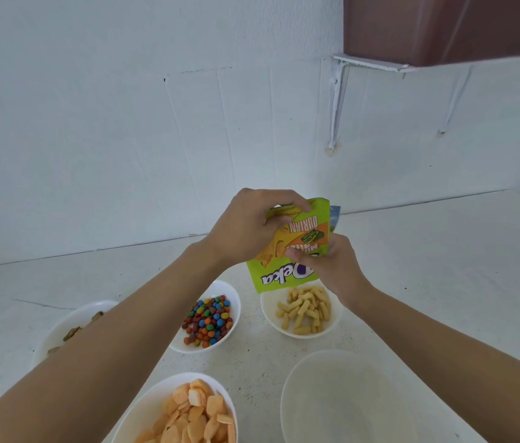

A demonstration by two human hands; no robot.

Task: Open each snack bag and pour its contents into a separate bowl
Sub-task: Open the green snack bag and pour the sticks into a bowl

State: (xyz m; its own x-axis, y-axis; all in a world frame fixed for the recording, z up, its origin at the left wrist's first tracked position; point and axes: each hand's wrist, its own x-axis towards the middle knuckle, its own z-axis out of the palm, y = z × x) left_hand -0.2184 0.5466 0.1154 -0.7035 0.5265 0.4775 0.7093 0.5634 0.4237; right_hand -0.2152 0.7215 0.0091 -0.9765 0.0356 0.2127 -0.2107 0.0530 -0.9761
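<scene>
We find the green snack bag (311, 230) held upside down in the air, its printing inverted and its lower edge hanging just above the white bowl (269, 316) of pale wafer sticks (305, 310).

The left hand (246, 228) grips the bag's raised end from the 10 o'clock side, fingers curled over the top. The right hand (332, 263) pinches the bag at its 4 o'clock side, thumb on the printed face.

Around that bowl:
- At its 9 o'clock, just beside it, a bowl (234, 302) of coloured coated candies (209, 321).
- At its 6 o'clock, near, an empty pale bowl (341, 401).
- At its 7 o'clock, at the frame's lower edge, a bowl (143, 407) of orange crackers (194, 414).
- Far out at 9 o'clock, a fifth bowl (70, 318) with brownish pieces, largely hidden by the left forearm.

A small bluish item (335, 212) shows behind the bag at 12 o'clock; we cannot tell what it is.

The right forearm crosses above the empty bowl's 2 o'clock side.

The white table (444, 266) lies bare from 1 to 3 o'clock of the bag and meets the white wall (124, 123) at 12 o'clock. A bracket (335, 100) carries a brown shelf unit (444, 24) high at 1 o'clock.
</scene>
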